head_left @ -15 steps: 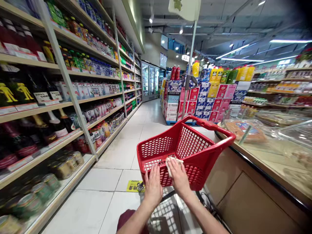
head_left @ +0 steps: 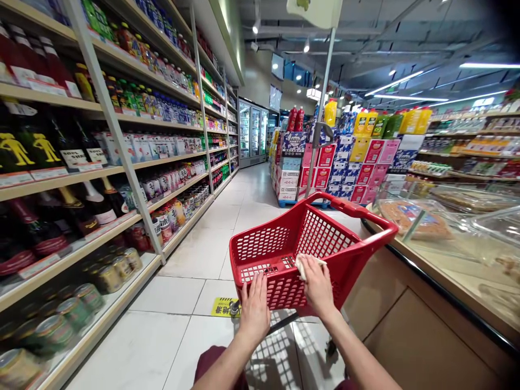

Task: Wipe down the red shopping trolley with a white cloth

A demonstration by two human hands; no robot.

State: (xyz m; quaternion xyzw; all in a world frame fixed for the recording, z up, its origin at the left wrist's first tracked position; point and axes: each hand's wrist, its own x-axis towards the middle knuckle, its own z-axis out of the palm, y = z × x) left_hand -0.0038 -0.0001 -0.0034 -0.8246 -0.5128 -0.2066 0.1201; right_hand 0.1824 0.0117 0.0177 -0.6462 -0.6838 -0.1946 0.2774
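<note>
A red plastic shopping cart (head_left: 280, 284) with a perforated basket stands side-on in front of me. My left hand (head_left: 255, 309) lies with fingers stretched over the near rim, at the basket's left part. Farther right along that same rim, my right hand (head_left: 317, 284) presses a white cloth (head_left: 300, 266) against the edge, its fingers curled over it. Part of the cloth is hidden under the palm. The cart's handle (head_left: 357, 212) rises at the right, and a caster wheel (head_left: 234, 307) shows beside my left hand.
Drink shelves (head_left: 174, 200) line the left side. On the right is a counter (head_left: 406, 314) with packaged food under clear covers. Stacked drink cartons (head_left: 325, 168) stand behind the cart, near a metal pole (head_left: 320, 103). A yellow floor sticker (head_left: 221, 306) lies below.
My right hand has slid the cloth to the right along the near rim. The left hand stays at almost the same spot on the rim.
</note>
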